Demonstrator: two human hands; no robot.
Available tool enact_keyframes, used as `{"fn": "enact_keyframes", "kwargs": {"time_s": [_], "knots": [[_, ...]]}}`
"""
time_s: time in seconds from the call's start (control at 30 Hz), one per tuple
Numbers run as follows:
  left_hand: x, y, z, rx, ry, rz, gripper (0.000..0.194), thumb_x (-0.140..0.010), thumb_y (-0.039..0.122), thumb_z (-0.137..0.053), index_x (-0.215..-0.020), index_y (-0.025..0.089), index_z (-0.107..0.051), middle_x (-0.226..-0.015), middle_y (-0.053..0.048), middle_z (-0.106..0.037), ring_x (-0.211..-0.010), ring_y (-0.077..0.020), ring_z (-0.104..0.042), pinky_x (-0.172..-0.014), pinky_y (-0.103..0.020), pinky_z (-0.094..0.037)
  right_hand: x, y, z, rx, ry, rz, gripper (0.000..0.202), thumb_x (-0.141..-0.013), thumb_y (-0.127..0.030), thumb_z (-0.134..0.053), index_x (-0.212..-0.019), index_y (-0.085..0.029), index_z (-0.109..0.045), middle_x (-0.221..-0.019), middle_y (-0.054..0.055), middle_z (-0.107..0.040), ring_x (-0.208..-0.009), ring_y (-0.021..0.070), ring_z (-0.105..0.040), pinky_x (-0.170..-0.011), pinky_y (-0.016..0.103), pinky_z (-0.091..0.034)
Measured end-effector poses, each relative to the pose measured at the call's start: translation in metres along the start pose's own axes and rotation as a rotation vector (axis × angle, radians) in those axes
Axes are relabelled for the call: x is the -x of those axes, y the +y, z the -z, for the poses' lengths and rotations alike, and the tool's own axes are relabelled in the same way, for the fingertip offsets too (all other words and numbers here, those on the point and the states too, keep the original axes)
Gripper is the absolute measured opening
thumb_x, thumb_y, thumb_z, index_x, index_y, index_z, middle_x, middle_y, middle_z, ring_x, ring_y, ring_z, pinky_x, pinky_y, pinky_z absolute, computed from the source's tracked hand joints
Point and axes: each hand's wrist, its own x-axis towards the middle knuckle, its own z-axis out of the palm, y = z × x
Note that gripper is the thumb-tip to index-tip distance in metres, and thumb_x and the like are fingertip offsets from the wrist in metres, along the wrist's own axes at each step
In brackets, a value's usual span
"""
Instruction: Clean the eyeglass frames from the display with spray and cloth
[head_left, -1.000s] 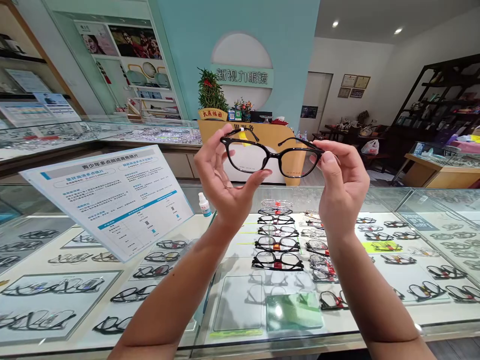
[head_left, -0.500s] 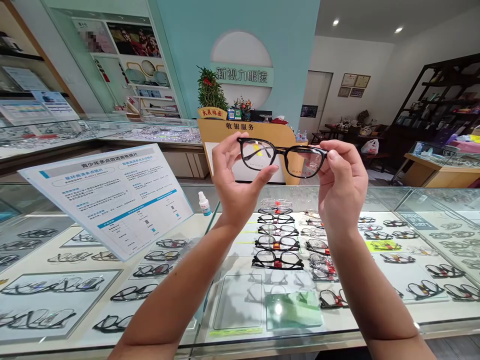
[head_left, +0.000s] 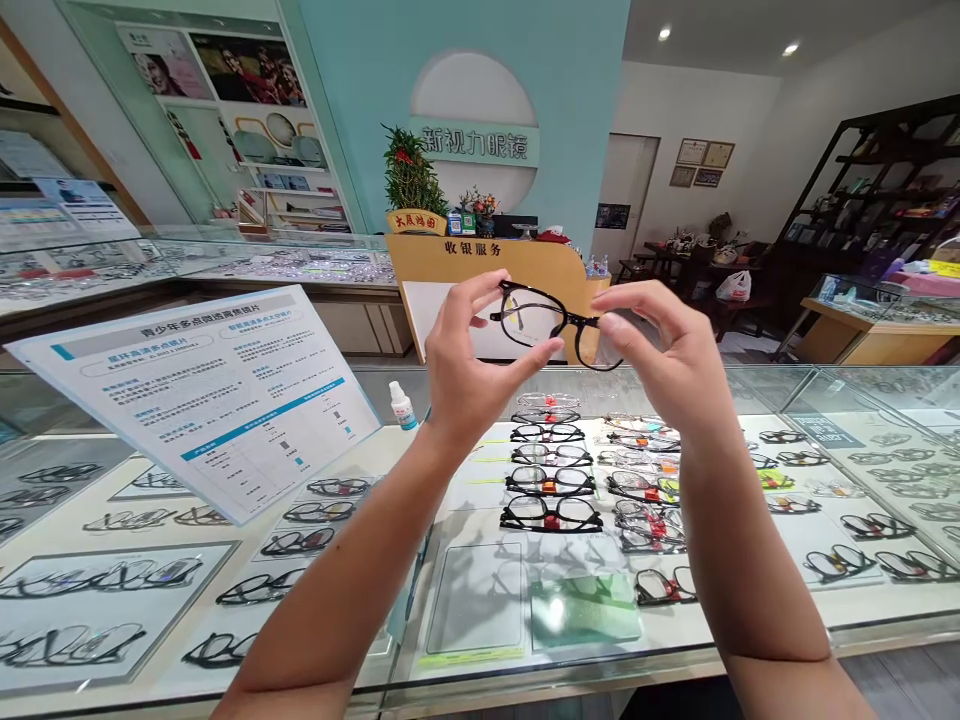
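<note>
Grip state: both hands pinched on 1 pair of black-framed glasses (head_left: 559, 327), held up at centre frame, above the glass counter (head_left: 480, 655) and clear of it.

Left hand (head_left: 469, 375): thumb under, fingers over, closed on the left lens rim. Lens fully visible between thumb and forefinger.

Right hand (head_left: 667, 350): fingers pressed together on the right end of the frame, roughly at the hinge. Right lens partly hidden behind the fingers, so the exact contact point cannot be told.

Key relation: frame long axis runs left-right across the picture, slightly tilted, right end lower. The frame is bridged between the 2 grips, 1 hand at each end. Neither hand is clearly nearer; the left one covers more of the frame front. Temple arms cannot be made out, so folded or open cannot be told.

Below the hands, under the counter glass: a column of dark-framed glasses (head_left: 551, 512) with red tags, laid lens-up in rows, more rows to the right. A green cloth (head_left: 585, 610) and a clear pad (head_left: 475, 598) are seen at lower centre.

Left of frame: a tilted printed info sheet (head_left: 195, 395) standing on the counter, with a small white bottle (head_left: 403, 405) just beside its right edge, near the left wrist.

Background, upper centre: yellow cashier desk (head_left: 525, 265) with a potted plant (head_left: 409, 190) on it. No other people seen.
</note>
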Motion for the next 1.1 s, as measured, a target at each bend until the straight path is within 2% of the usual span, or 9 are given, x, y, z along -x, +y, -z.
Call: {"fn": "enact_keyframes", "kwargs": {"time_s": [0.07, 0.2, 0.33, 0.43, 0.6, 0.77, 0.97, 1.03, 1.1], "knots": [[-0.005, 0.005, 0.007, -0.039, -0.063, -0.069, 0.084, -0.082, 0.076, -0.093, -0.147, 0.031, -0.065, -0.142, -0.011, -0.077, -0.128, -0.0333, -0.077, -0.104, -0.048, -0.067, 0.000, -0.004, 0.004, -0.003, -0.115, -0.008, 0.019, -0.105, -0.046, -0.078, -0.104, -0.029, -0.083, -0.115, 0.006, -0.084, -0.114, 0.0259, -0.077, -0.107, 0.048, -0.060], [-0.014, 0.018, 0.021, -0.060, -0.165, -0.157, 0.086, -0.077, 0.077, -0.095, -0.145, 0.033, -0.067, -0.140, -0.009, -0.079, -0.130, -0.0351, -0.077, -0.113, -0.050, -0.064, -0.001, -0.008, 0.009, -0.032, -0.188, -0.044, 0.028, -0.103, -0.055, -0.081, -0.095, -0.028, -0.084, -0.111, 0.006, -0.084, -0.109, 0.0259, -0.076, -0.102, 0.047, -0.060], [-0.018, 0.029, 0.031, -0.022, -0.232, -0.106, 0.087, -0.075, 0.077, -0.097, -0.145, 0.034, -0.068, -0.140, -0.008, -0.080, -0.126, -0.0342, -0.080, -0.100, -0.045, -0.068, -0.002, -0.008, 0.016, -0.121, -0.331, -0.094, 0.037, -0.102, -0.062, -0.080, -0.092, -0.027, -0.084, -0.117, 0.007, -0.084, -0.110, 0.0262, -0.075, -0.102, 0.048, -0.059], [-0.017, 0.030, 0.031, 0.086, -0.241, -0.027, 0.086, -0.076, 0.071, -0.100, -0.147, 0.034, -0.067, -0.142, -0.009, -0.078, -0.120, -0.0318, -0.083, -0.084, -0.040, -0.070, -0.003, -0.008, 0.019, -0.211, -0.383, -0.135, 0.036, -0.102, -0.061, -0.081, -0.094, -0.026, -0.085, -0.128, 0.009, -0.083, -0.119, 0.0271, -0.074, -0.106, 0.048, -0.058], [-0.014, 0.014, 0.016, 0.376, -0.279, 0.043, 0.083, -0.080, 0.067, -0.099, -0.149, 0.035, -0.064, -0.141, -0.009, -0.074, -0.129, -0.0318, -0.079, -0.098, -0.043, -0.073, -0.003, -0.009, 0.013, -0.336, -0.406, -0.242, 0.038, -0.099, -0.062, -0.084, -0.093, -0.024, -0.085, -0.141, 0.012, -0.078, -0.129, 0.0288, -0.071, -0.109, 0.047, -0.055], [-0.011, 0.001, 0.001, 0.551, -0.241, 0.061, 0.087, -0.074, 0.067, -0.103, -0.145, 0.034, -0.064, -0.135, -0.008, -0.072, -0.122, -0.0283, -0.079, -0.100, -0.042, -0.074, -0.003, -0.009, 0.006, -0.451, -0.426, -0.358, 0.046, -0.091, -0.067, -0.089, -0.091, -0.022, -0.084, -0.112, 0.009, -0.081, -0.105, 0.0233, -0.070, -0.094, 0.038, -0.054], [-0.007, -0.001, -0.006, 0.505, -0.239, 0.117, 0.085, -0.076, 0.070, -0.101, -0.144, 0.034, -0.064, -0.127, -0.010, -0.072, -0.115, -0.0279, -0.079, -0.088, -0.037, -0.070, -0.002, -0.003, 0.003, -0.438, -0.381, -0.397, 0.050, -0.085, -0.069, -0.093, -0.088, -0.020, -0.083, -0.083, 0.003, -0.073, -0.077, 0.0159, -0.058, -0.069, 0.031, -0.044], [-0.004, 0.004, -0.009, 0.423, -0.135, 0.119, 0.082, -0.078, 0.071, -0.099, -0.143, 0.035, -0.064, -0.126, -0.009, -0.071, -0.111, -0.0258, -0.077, -0.087, -0.037, -0.067, -0.002, 0.002, -0.001, -0.425, -0.335, -0.367, 0.051, -0.087, -0.070, -0.091, -0.090, -0.020, -0.084, -0.084, 0.003, -0.074, -0.076, 0.0155, -0.059, -0.069, 0.031, -0.046], [-0.001, 0.012, -0.011, 0.286, 0.061, 0.133, 0.065, -0.085, 0.067, -0.095, -0.134, 0.032, -0.068, -0.114, -0.006, -0.069, -0.099, -0.0210, -0.072, -0.084, -0.035, -0.062, -0.001, 0.006, -0.007, -0.391, -0.228, -0.320, 0.047, -0.091, -0.067, -0.089, -0.094, -0.020, -0.084, -0.089, 0.004, -0.078, -0.079, 0.0163, -0.064, -0.073, 0.032, -0.051]]}}
